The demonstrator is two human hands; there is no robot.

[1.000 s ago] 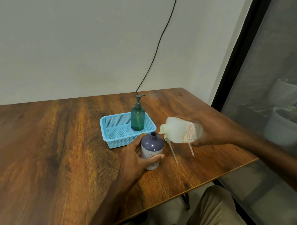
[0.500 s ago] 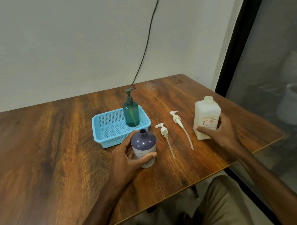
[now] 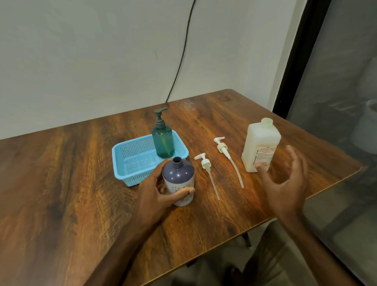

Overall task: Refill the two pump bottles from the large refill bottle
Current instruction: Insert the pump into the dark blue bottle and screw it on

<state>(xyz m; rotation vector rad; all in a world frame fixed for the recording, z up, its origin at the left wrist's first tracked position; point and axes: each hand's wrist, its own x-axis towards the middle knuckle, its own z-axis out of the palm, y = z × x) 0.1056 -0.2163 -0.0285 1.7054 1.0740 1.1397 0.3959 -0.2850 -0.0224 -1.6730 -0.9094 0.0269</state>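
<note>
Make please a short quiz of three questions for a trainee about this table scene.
1. True or false: the purple bottle has its pump fitted.
2. Which bottle stands in the blue basket: A purple, B green, C white?
3. What does the left hand hold?

Key:
1. False; its neck is open, two pumps lie on the table.
2. B, the green bottle.
3. The purple bottle; the right hand is open beside the refill bottle.

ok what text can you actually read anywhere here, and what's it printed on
"BIOCHEK CHG", as best it reads, runs vertically up the label of the white refill bottle.
The smaller lines on that label are too blurred to read.
The purple bottle shows only a dotted pattern, no legible words.
Nothing else carries text.
</note>
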